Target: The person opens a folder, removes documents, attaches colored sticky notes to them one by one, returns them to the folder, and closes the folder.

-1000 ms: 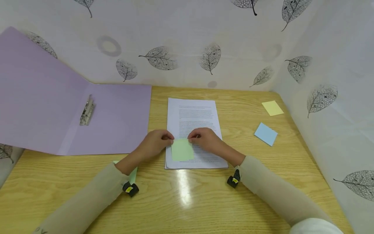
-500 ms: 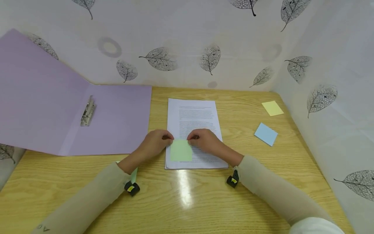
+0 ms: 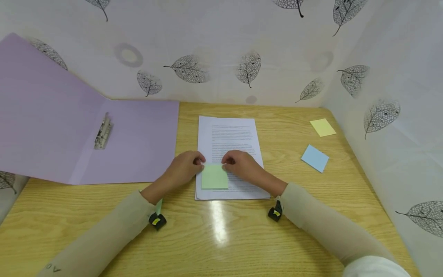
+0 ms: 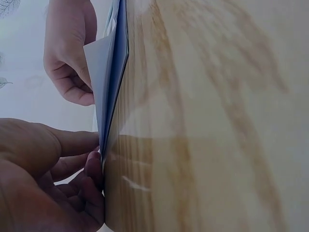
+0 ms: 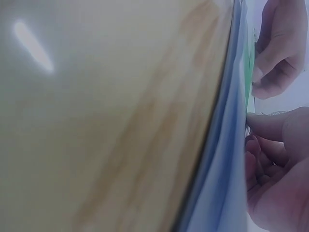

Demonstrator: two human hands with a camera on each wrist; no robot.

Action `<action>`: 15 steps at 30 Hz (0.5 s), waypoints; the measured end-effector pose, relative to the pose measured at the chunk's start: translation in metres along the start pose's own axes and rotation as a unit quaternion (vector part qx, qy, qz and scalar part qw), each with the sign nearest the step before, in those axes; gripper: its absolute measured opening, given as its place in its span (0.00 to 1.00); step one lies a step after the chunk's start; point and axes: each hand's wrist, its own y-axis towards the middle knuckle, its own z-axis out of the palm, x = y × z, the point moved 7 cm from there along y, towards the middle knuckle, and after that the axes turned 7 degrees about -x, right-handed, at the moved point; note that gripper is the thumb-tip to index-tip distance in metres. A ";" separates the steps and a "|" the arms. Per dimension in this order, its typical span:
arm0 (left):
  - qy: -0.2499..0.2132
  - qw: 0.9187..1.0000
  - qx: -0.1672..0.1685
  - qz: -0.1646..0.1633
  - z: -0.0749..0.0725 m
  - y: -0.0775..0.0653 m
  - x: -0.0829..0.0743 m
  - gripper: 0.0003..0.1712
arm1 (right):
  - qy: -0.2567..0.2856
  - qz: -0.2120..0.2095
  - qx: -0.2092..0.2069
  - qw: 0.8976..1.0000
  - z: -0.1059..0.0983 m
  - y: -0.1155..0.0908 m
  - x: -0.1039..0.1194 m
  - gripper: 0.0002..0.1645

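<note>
A stack of printed paper [image 3: 238, 132] lies at mid-table, with a pale green sticky note [image 3: 214, 177] over the lower left of its top sheet. My left hand [image 3: 185, 167] pinches the note's upper left corner between thumb and index finger. At the upper right corner, my right hand [image 3: 243, 165] pinches it the same way. The right wrist view shows the note as a thin green edge [image 5: 249, 72] between both hands. From the left wrist, the paper stack [image 4: 112, 72] appears edge-on, its layers slightly fanned, with the left fingers close by it.
An open purple folder [image 3: 138, 142] with a metal clip [image 3: 104, 131] spreads across the left side. Blue [image 3: 315, 158] and yellow [image 3: 323, 127] sticky notes lie at right. Something green [image 3: 159, 207] shows partly under the left wrist. Leaf-patterned cloth [image 3: 214, 38] walls the back.
The green note has squared up and lies flatter over the page, shifted slightly left. Both hands keep to its upper corners, a touch higher now.
</note>
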 end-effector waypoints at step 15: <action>0.029 0.999 0.011 -0.006 -0.003 0.006 -0.001 0.08 | -0.103 0.019 0.034 0.994 0.001 0.014 0.010 0.14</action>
